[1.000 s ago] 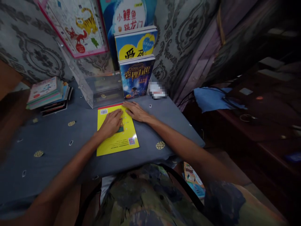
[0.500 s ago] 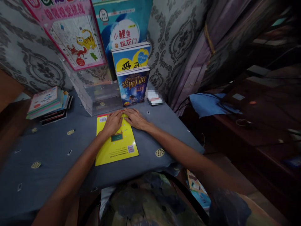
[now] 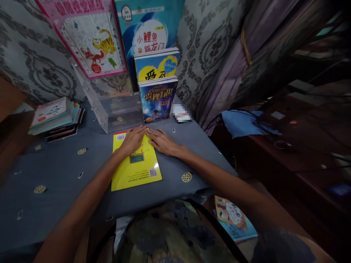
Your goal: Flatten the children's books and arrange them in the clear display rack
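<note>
Print on the yellow book is too small to read, and its far edge is covered by both hands, while a pixelated patch hides whatever lies beside the upright books. The yellow book lies flat, back cover up, on the grey-blue tablecloth, just in front of the clear acrylic stand; its long axis runs away from the person, the barcode corner at the far left and the QR code at the near right. The left hand rests palm down on the book's far half, fingers extended and close together, gripping nothing. The right hand lies flat with fingers loosely spread, its fingertips on the book's far right corner, the palm on the cloth. Since half a second ago both hands have stayed at the far edge and the book has not visibly shifted; a stack of books sits well apart at far left.
</note>
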Demonstrator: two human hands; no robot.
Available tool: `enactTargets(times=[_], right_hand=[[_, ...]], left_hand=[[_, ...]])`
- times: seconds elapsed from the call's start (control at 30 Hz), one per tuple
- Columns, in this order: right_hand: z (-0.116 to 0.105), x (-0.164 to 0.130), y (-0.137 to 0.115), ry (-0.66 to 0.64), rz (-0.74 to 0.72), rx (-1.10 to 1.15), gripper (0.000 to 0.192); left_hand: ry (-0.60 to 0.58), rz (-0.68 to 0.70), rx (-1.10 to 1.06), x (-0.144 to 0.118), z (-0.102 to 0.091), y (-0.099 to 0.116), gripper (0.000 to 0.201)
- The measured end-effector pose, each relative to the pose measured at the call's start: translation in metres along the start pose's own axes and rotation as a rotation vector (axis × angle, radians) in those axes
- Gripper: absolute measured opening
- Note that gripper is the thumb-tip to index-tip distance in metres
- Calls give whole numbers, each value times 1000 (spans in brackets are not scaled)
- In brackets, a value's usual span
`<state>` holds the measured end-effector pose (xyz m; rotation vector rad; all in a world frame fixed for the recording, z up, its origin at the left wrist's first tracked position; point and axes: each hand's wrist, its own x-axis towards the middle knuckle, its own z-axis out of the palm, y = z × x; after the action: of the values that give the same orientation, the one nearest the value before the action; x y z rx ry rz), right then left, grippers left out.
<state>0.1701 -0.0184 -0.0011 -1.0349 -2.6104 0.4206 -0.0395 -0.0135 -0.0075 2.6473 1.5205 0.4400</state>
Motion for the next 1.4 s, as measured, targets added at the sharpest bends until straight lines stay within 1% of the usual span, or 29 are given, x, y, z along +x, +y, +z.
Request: enactTargets(times=[0.13, 0.3, 0.5, 0.6, 0.8, 1.13, 1.4], right_hand=[[-1, -11, -6, -16, -24, 0, 47], [2, -24, -9, 3, -56, 16, 45], [6, -34, -10, -2, -82, 25, 46], [5, -39, -12, -10, -105, 25, 46], [3, -50, -17, -16, -119, 46, 46], [7, -72, -28, -12, -144, 64, 46], [6, -96, -43, -6, -165, 71, 48]], left_hand=[[-37, 29, -20, 5, -1, -1, 48], [-67, 38, -19, 6, -4, 0, 47], [-109, 114, -4, 2, -12, 6, 48], [-132, 141, -12, -3, -13, 10, 47], [-157, 148, -16, -12, -13, 18, 47], [-210, 193, -78, -33, -23, 37, 51], [-204, 252, -105, -54, -25, 50, 50]])
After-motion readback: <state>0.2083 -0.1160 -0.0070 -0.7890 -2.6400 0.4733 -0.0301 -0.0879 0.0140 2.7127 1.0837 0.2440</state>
